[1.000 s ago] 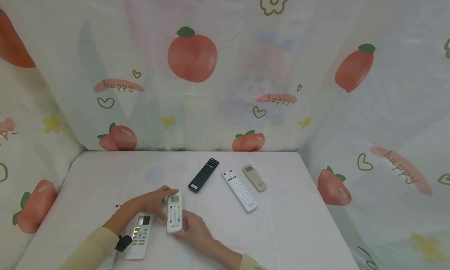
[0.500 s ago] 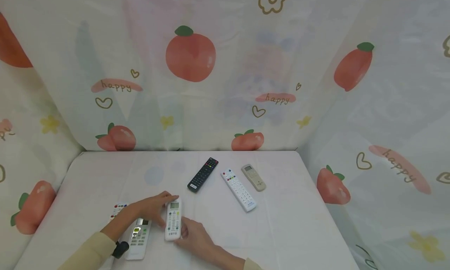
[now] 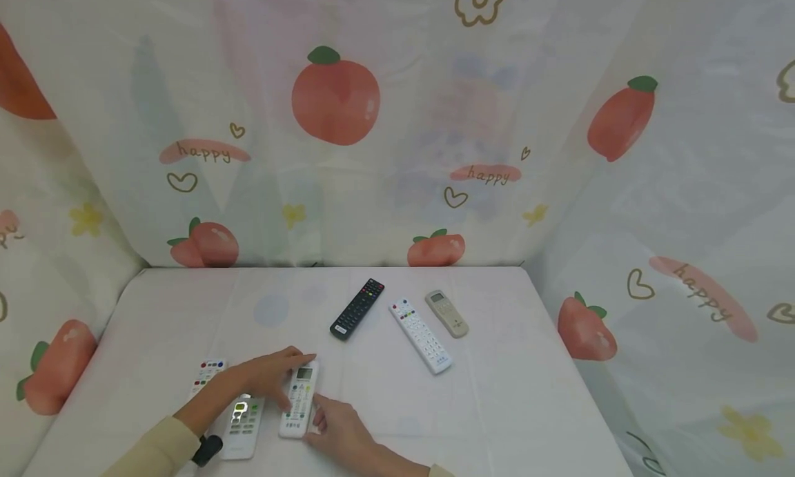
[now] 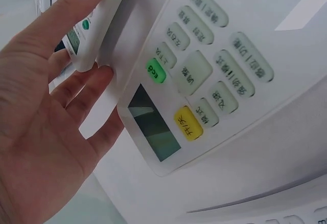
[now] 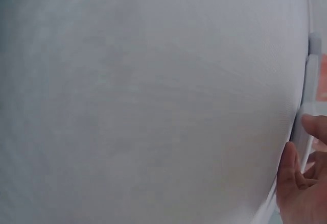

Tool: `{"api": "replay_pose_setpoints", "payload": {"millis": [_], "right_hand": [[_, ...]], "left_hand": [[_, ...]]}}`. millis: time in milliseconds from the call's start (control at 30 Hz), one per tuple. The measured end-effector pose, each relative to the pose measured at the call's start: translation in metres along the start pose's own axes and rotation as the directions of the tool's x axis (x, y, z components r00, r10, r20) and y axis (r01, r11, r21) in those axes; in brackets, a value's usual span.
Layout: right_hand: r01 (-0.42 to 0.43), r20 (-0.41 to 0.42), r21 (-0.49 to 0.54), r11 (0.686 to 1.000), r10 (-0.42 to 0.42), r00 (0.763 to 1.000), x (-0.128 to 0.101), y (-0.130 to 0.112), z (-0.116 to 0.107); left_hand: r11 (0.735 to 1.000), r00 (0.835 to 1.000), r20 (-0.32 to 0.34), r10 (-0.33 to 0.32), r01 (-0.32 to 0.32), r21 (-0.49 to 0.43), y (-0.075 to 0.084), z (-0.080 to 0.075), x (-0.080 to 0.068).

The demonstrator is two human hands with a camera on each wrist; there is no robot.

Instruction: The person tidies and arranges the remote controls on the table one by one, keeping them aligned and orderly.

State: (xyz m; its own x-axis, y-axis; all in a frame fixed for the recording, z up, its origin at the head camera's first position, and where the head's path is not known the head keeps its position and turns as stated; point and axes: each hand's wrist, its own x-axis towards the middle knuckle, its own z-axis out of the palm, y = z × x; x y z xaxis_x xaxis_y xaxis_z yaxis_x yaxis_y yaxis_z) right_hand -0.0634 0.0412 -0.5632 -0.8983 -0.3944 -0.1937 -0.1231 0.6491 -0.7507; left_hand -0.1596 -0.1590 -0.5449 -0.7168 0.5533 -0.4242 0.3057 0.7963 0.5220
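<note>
A white remote with a small screen (image 3: 299,401) lies on the white table (image 3: 497,394) near the front. My left hand (image 3: 267,375) grips its top end, index finger over the top edge and thumb at its left side. In the left wrist view the left hand's fingers (image 4: 46,117) curl against the same remote's edge (image 4: 110,15). My right hand (image 3: 335,429) holds the remote's lower right end. The right wrist view shows only the right hand's fingertips (image 5: 299,183) at that remote's rim (image 5: 308,81).
A wider white remote with a lit screen (image 3: 241,422) (image 4: 204,81) lies just left, under my left wrist. A remote with coloured buttons (image 3: 208,373) lies further left. A black remote (image 3: 357,309), a long white remote (image 3: 421,335) and a beige remote (image 3: 446,313) lie mid-table. Printed cloth walls surround the table.
Both hands have drawn the small-screen remote nearer and slightly left, closer to the wider remote. The other remotes have not moved.
</note>
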Motion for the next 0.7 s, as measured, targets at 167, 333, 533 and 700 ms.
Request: {"api": "replay_pose_setpoints", "payload": {"millis": [167,333,533,700], "right_hand": [[-0.034,0.025,-0.033,0.999,0.035,0.999,0.0,-0.002,0.0],[-0.051,0.041,-0.038,0.998,0.052,0.998,0.0,-0.001,0.001],[-0.033,0.031,-0.047,0.998,0.035,0.999,0.001,0.003,0.002],[-0.03,0.031,-0.05,0.998,0.032,0.999,0.001,0.004,0.003]], "left_hand": [[1.0,1.0,-0.017,0.015,-0.015,0.006,0.0,0.002,-0.004],[0.999,0.998,-0.042,0.036,-0.035,0.016,-0.001,0.003,-0.008],[0.999,0.998,-0.053,0.038,-0.038,0.007,0.0,0.003,-0.012],[1.0,0.999,-0.048,0.022,-0.021,0.01,0.0,0.004,-0.013]]}}
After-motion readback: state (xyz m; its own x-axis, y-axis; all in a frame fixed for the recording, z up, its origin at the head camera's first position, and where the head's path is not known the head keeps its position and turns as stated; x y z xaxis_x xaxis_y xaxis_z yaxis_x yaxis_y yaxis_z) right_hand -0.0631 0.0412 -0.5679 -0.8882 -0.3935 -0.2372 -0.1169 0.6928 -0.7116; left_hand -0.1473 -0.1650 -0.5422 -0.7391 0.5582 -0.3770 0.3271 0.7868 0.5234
